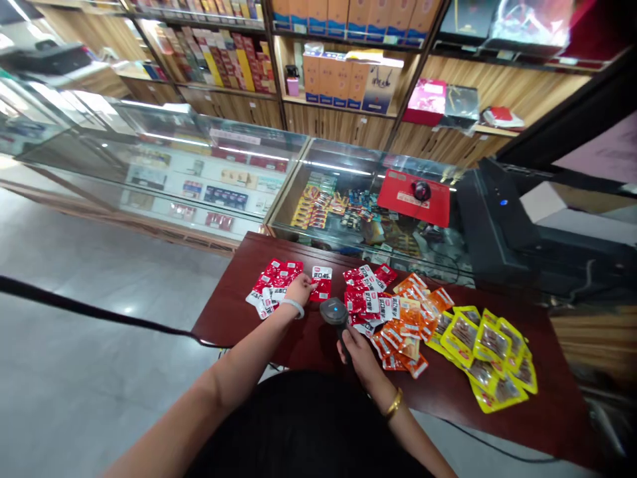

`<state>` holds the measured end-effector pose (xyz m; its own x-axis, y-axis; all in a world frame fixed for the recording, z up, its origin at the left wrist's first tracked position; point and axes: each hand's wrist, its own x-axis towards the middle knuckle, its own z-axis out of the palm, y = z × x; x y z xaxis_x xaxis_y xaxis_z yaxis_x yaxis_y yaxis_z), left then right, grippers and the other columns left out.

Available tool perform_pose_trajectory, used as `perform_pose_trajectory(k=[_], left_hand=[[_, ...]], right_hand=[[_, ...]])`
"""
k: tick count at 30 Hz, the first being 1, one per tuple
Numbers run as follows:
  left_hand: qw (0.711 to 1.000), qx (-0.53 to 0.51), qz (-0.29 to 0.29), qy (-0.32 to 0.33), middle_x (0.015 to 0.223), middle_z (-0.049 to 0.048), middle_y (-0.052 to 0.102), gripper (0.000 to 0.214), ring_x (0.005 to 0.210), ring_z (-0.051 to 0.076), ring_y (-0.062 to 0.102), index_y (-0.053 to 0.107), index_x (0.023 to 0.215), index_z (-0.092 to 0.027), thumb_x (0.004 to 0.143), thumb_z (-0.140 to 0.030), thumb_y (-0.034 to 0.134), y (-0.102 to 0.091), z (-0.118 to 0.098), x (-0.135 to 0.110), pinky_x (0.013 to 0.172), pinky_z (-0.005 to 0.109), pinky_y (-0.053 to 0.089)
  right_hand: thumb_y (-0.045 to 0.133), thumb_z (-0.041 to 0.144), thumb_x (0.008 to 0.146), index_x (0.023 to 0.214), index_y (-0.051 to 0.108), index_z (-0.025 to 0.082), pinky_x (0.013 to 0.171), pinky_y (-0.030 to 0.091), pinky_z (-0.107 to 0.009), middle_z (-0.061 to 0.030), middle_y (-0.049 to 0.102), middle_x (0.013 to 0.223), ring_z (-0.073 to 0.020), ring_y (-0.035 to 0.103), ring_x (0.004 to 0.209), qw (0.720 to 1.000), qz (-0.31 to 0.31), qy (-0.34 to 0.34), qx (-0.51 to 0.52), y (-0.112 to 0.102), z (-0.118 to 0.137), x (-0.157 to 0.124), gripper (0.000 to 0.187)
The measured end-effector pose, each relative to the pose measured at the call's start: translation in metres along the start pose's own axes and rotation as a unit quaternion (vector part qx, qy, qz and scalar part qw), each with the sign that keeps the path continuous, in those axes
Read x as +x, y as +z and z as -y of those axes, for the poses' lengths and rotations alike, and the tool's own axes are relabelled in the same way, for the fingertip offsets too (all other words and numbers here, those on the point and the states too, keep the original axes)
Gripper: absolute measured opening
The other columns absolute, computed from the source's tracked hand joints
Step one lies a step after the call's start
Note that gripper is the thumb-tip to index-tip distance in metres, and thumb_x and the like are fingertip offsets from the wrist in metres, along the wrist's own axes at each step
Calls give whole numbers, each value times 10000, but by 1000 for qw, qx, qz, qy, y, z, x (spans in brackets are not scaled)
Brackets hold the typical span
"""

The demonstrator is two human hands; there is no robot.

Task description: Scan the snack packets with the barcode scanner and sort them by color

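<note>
My right hand (359,352) is wrapped round the handle of a dark barcode scanner (334,311), whose head shows a small blue light. Just left of the scanner, the fingers of my left hand (300,290) pinch the edge of a red and white snack packet (322,282) lying on the dark red table (303,342). A small pile of red and white packets (275,282) lies left of that hand. More red and white packets (365,295) form a heap right of the scanner. Beside them are orange packets (411,318), then yellow packets (490,348) with clear windows.
Behind the table stands a glass display case (209,179) with goods inside. On its top lies a red mat (415,198) with a computer mouse (421,190). A black machine (497,226) stands at the right. Shelves (343,109) of boxes line the back.
</note>
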<state>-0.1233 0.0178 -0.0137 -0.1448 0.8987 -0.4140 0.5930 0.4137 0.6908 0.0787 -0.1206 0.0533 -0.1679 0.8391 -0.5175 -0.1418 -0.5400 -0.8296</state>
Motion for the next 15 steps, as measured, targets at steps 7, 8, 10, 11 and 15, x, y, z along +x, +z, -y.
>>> perform_pose_trajectory(k=[7, 8, 10, 11, 15], left_hand=[[999, 31, -38, -10, 757, 7, 638, 31, 680, 126, 564, 557, 837, -190, 807, -197, 564, -38, 28, -22, 640, 237, 406], [999, 36, -30, -20, 745, 0, 635, 58, 667, 126, 561, 554, 852, -195, 809, -228, 576, -42, 33, -26, 629, 235, 399], [998, 60, 2, -25, 732, -11, 635, 130, 660, 130, 565, 549, 876, -208, 805, -301, 605, -48, 44, -37, 617, 232, 384], [996, 81, 19, -21, 735, -11, 638, 149, 667, 136, 572, 548, 879, -214, 804, -327, 610, -50, 50, -42, 615, 233, 378], [981, 194, 13, -12, 803, 25, 666, 146, 734, 174, 614, 542, 918, -228, 847, -356, 549, -62, 70, -63, 636, 249, 366]], right_hand=[[574, 646, 789, 965, 603, 195, 449, 335, -236, 48, 513, 551, -105, 421, 434, 998, 45, 2, -39, 26, 3, 10, 485], [581, 647, 784, 994, 602, 192, 448, 334, -237, 50, 515, 551, -104, 420, 431, 998, 50, 7, -40, 27, 3, 10, 502], [596, 645, 772, 1064, 595, 183, 450, 334, -240, 52, 521, 553, -104, 422, 427, 998, 53, 19, -40, 30, 2, 8, 547], [602, 642, 768, 1095, 589, 179, 452, 336, -241, 52, 526, 555, -104, 425, 429, 998, 52, 25, -38, 30, 2, 6, 567], [621, 626, 762, 1152, 570, 167, 460, 335, -237, 59, 529, 555, -99, 428, 431, 998, 32, 37, -30, 29, -2, 0, 604]])
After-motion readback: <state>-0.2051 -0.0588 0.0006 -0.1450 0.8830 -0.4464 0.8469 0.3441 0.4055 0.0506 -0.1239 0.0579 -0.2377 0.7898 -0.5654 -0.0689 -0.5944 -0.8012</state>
